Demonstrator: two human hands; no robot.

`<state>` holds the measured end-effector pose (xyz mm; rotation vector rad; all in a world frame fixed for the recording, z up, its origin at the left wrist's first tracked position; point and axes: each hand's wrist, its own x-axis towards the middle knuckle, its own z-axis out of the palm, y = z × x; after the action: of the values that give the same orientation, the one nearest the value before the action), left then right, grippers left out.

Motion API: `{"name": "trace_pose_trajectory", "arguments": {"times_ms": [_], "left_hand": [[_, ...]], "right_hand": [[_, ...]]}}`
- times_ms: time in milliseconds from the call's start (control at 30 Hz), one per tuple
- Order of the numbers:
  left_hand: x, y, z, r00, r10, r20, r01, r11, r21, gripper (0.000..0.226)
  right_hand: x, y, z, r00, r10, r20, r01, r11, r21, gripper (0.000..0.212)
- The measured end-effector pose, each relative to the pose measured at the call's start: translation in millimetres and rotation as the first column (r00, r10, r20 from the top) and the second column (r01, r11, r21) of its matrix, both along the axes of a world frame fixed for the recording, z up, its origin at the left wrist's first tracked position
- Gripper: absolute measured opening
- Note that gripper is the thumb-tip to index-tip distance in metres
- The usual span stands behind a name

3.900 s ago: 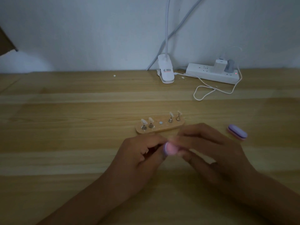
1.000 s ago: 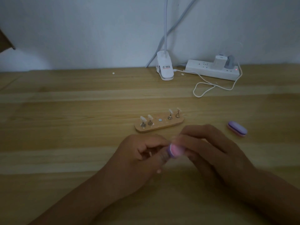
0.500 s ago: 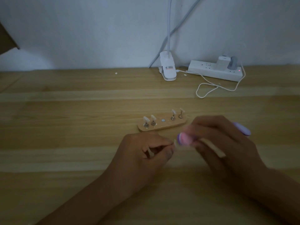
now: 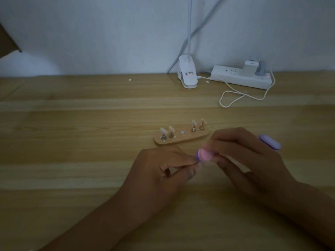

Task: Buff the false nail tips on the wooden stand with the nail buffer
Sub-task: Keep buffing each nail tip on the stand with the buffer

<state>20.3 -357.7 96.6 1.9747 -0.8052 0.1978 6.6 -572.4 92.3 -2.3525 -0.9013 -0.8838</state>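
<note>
Just below centre of the frame, above the bench [image 4: 72, 142]: right hand [image 4: 244, 160] clamped round a pink-and-purple nail buffer [image 4: 204, 154], pressed end-on against the left hand [image 4: 159, 171]. Left thumb and forefinger pinched on something too small to make out, most likely the false nail tip missing from the middle socket of the wooden stand [image 4: 181, 139]. Beyond the knuckles, four more nail tips [image 4: 163, 131] upright on metal pegs in that stand. Judged featherweight, thin, springy plastic, glossy and apt to flick away: best pinched by the peg or side edges, top left bare. Buffer probably light foam, slightly giving; hold at mid-length, press gently. Behind the right hand, a second, purple buffer [image 4: 270, 142] flat on the bench.
</note>
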Motion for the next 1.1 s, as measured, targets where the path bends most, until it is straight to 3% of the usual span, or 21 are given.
{"name": "trace_pose_trajectory", "arguments": {"times_ms": [167, 233, 333, 400, 500, 633, 733, 833, 900, 967, 1100], "left_hand": [[1, 0, 4, 0.998, -0.051, 0.023, 0.052, 0.998, -0.023, 0.010], [1, 1, 4, 0.999, -0.032, 0.019, 0.033, 0.999, -0.035, 0.009], [0, 2, 4, 0.999, -0.001, -0.036, -0.001, 0.997, -0.073, 0.011], [0, 1, 4, 0.996, -0.025, -0.080, 0.017, 0.995, -0.096, 0.008], [-2, 0, 3, 0.989, -0.084, -0.124, 0.061, 0.981, -0.184, 0.020], [0, 5, 6, 0.962, -0.130, -0.242, 0.055, 0.953, -0.297, 0.017], [1, 6, 8, 0.943, -0.179, -0.280, 0.087, 0.946, -0.311, 0.016], [-1, 3, 8, 0.928, -0.218, -0.303, 0.131, 0.950, -0.284, 0.015], [-1, 5, 7, 0.921, -0.193, -0.339, 0.091, 0.952, -0.294, 0.017], [1, 7, 6, 0.909, -0.172, -0.379, 0.057, 0.953, -0.297, 0.020], [-1, 4, 8, 0.921, -0.202, -0.334, 0.114, 0.957, -0.266, 0.016]], "right_hand": [[-9, 4, -8, 0.994, 0.100, -0.049, -0.100, 0.995, 0.002, 0.026], [-4, -1, -3, 0.998, 0.041, -0.048, -0.042, 0.999, -0.021, 0.026], [1, -3, 6, 0.998, -0.051, -0.031, 0.052, 0.998, 0.037, 0.020], [-9, 6, 0, 0.998, 0.036, -0.043, -0.031, 0.993, 0.115, 0.011], [-21, 17, 1, 0.986, 0.144, -0.079, -0.133, 0.983, 0.126, 0.018], [-7, 7, 6, 0.995, -0.051, 0.089, 0.042, 0.993, 0.107, 0.023], [-15, 13, 1, 0.999, 0.039, -0.019, -0.034, 0.976, 0.213, 0.013], [-18, 10, -4, 0.993, 0.112, -0.041, -0.108, 0.990, 0.092, 0.019], [-9, 2, -2, 0.997, 0.052, -0.057, -0.043, 0.987, 0.152, 0.018], [-4, 4, 5, 0.999, -0.027, 0.040, 0.022, 0.993, 0.119, 0.020], [-18, 12, -6, 0.997, 0.072, 0.012, -0.072, 0.997, 0.028, 0.019]]}}
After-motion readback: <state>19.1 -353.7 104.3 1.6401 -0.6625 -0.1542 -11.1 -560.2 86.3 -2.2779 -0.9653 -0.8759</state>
